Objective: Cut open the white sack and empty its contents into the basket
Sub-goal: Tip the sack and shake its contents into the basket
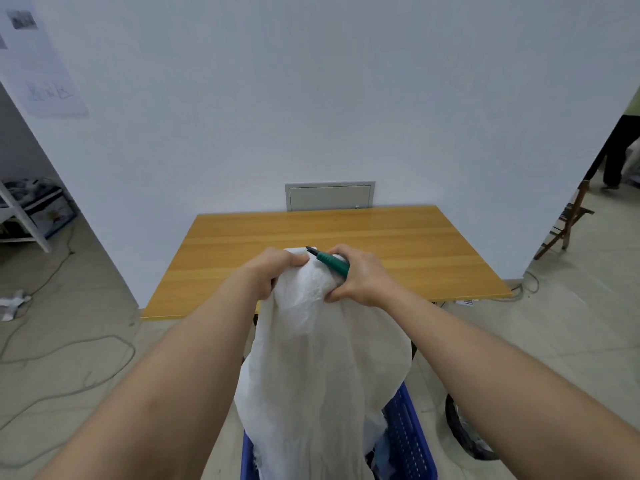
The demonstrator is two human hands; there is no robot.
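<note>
A white cloth sack (318, 368) hangs in front of me, its lower end down in a blue plastic basket (407, 431) on the floor. My left hand (277, 271) grips the sack's upper end on the left side. My right hand (360, 275) clutches the same upper end on the right and also holds a green-handled cutter (330, 262), its dark tip pointing up and left over the sack. Bits of fabric show inside the basket to the right of the sack; the sack hides the rest of the inside.
A wooden table (398, 244) stands just beyond the sack, against a white wall. Cables (69, 355) trail over the floor at left. A dark round object (464, 431) lies right of the basket. A wooden chair (568, 220) and a standing person (620, 150) are at far right.
</note>
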